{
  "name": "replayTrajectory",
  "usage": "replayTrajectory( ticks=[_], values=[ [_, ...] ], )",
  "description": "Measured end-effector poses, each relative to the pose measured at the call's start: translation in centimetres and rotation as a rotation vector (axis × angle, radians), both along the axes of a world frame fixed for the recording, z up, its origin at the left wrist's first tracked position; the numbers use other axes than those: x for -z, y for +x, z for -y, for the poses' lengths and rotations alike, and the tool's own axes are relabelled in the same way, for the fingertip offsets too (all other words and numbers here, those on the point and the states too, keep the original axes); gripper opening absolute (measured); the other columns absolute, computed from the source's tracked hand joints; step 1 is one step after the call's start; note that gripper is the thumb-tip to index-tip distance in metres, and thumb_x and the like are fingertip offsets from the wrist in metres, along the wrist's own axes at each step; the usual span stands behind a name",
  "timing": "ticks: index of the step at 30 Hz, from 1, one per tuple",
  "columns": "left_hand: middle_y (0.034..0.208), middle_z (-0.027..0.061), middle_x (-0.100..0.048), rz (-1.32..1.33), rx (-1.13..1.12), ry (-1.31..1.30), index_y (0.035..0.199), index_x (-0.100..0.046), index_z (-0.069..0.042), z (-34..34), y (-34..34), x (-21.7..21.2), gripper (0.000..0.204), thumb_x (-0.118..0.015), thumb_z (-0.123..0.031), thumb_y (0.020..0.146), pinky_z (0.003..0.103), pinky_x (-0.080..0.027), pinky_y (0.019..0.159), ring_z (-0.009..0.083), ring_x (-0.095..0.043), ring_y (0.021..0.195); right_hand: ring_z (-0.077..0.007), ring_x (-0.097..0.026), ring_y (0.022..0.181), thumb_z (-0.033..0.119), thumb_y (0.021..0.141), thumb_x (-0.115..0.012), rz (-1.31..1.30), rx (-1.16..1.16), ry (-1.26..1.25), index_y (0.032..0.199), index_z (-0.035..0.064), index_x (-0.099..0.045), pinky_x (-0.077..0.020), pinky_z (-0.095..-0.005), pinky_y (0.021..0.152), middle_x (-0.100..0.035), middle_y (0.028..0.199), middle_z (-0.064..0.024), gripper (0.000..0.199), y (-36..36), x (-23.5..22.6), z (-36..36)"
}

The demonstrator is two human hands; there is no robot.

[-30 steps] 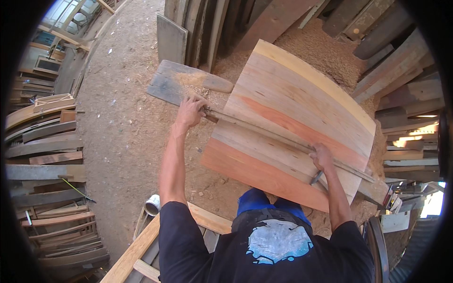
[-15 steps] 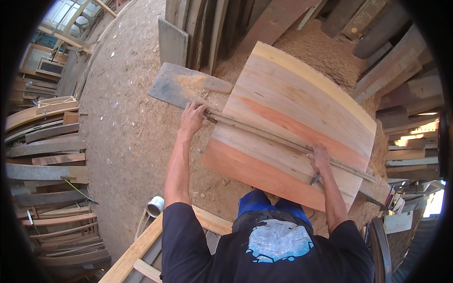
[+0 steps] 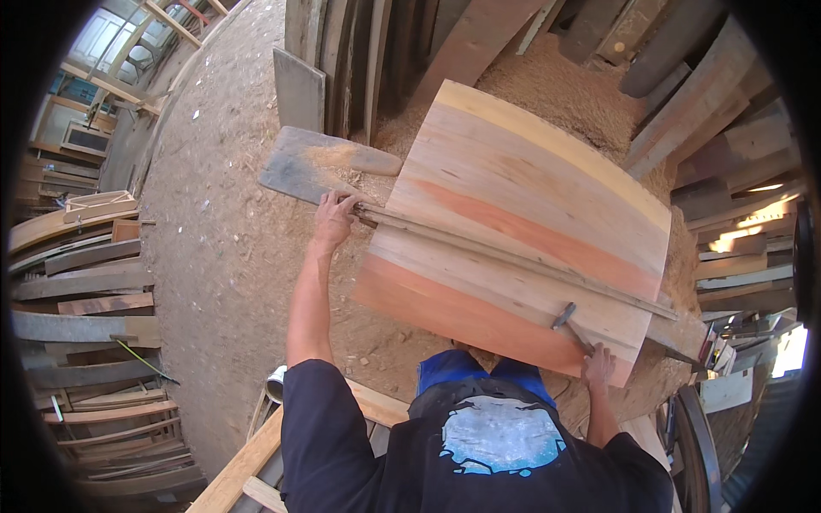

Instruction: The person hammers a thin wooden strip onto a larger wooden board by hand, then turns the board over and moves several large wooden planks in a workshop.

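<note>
- A wide glued panel (image 3: 522, 231) of pale and reddish boards lies flat in front of the person, its far edge toward a heap of sawdust (image 3: 564, 85).
- A long bar clamp (image 3: 513, 256) runs across the panel's top face from its left edge to its right corner.
- The left hand (image 3: 333, 218) is closed around the clamp's end at the panel's left edge.
- The right hand (image 3: 599, 366) sits at the panel's near right edge, gripping the handle of a hammer (image 3: 571, 325) whose head rests on the panel just beside the clamp.
- A grey weathered plank (image 3: 321, 162) dusted with sawdust lies left of the panel, touching its left edge.
- A small metal can (image 3: 275, 385) stands on the floor left of the panel's near edge; its contents cannot be seen.
- Stacked planks (image 3: 85, 274) lie well left of the panel.
</note>
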State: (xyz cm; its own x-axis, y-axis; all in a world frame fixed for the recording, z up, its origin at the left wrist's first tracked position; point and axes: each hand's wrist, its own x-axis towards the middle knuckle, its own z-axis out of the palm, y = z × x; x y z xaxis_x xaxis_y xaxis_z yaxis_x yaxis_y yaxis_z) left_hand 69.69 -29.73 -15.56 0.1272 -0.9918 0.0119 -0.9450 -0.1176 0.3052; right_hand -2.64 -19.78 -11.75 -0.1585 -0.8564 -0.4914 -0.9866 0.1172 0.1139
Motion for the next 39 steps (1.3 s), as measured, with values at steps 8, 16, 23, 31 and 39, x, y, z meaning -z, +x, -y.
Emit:
replayTrajectory(
  ticks=[8, 16, 23, 31, 39],
  values=[
    [0.120, 0.0056, -0.062, 0.003, -0.008, -0.028, 0.121, -0.068, -0.022, -0.1, 0.0, -0.9, 0.051, -0.076, -0.005, 0.073, 0.042, -0.045, 0.099, 0.0321, -0.054, 0.112, -0.0516, -0.059, 0.105, 0.021, 0.094, -0.056, 0.528, 0.016, -0.065, 0.130, -0.0058, -0.049, -0.0456, -0.0553, 0.090, -0.061, 0.112, -0.0345, 0.045, 7.8, -1.5, -0.9],
    [0.117, 0.0044, -0.061, -0.002, 0.002, -0.052, 0.119, -0.070, -0.024, -0.4, 1.0, 0.3, 0.049, -0.079, -0.009, 0.072, 0.040, -0.044, 0.100, 0.0310, -0.053, 0.111, -0.0478, -0.061, 0.086, 0.025, 0.096, -0.055, 1.012, -0.226, -0.050, 0.116, 0.0019, -0.051, -0.0446, -0.0530, 0.073, -0.063, 0.091, -0.0288, 0.031, 32.0, -4.8, 8.5],
    [0.118, 0.0049, -0.061, -0.046, -0.013, -0.037, 0.118, -0.070, -0.022, -0.4, 0.6, -0.3, 0.051, -0.081, -0.010, 0.070, 0.041, -0.043, 0.099, 0.0302, -0.052, 0.111, -0.0490, -0.062, 0.080, 0.035, 0.099, -0.055, 0.979, -0.374, 0.070, 0.116, 0.0050, -0.049, -0.0458, -0.0557, 0.069, -0.064, 0.084, -0.0268, 0.035, 41.9, -3.8, 11.9],
    [0.116, 0.0052, -0.062, -0.068, 0.012, -0.094, 0.115, -0.072, -0.021, -0.3, 2.0, 0.6, 0.051, -0.081, -0.006, 0.067, 0.041, -0.043, 0.099, 0.0296, -0.052, 0.107, -0.0494, -0.062, 0.077, 0.035, 0.100, -0.054, 0.782, -0.404, 0.086, 0.108, -0.0002, -0.051, -0.0457, -0.0555, 0.067, -0.064, 0.081, -0.0280, 0.036, 44.7, -3.7, 11.8],
    [0.112, 0.0028, -0.064, -0.041, 0.034, -0.121, 0.115, -0.073, -0.024, -0.1, 1.3, 0.7, 0.052, -0.085, -0.014, 0.066, 0.040, -0.044, 0.095, 0.0277, -0.053, 0.107, -0.0485, -0.062, 0.076, 0.031, 0.099, -0.055, 0.679, -0.475, 0.000, 0.106, 0.0007, -0.052, -0.0459, -0.0553, 0.067, -0.064, 0.080, -0.0264, 0.032, 43.6, -1.1, 11.8]
  ],
)
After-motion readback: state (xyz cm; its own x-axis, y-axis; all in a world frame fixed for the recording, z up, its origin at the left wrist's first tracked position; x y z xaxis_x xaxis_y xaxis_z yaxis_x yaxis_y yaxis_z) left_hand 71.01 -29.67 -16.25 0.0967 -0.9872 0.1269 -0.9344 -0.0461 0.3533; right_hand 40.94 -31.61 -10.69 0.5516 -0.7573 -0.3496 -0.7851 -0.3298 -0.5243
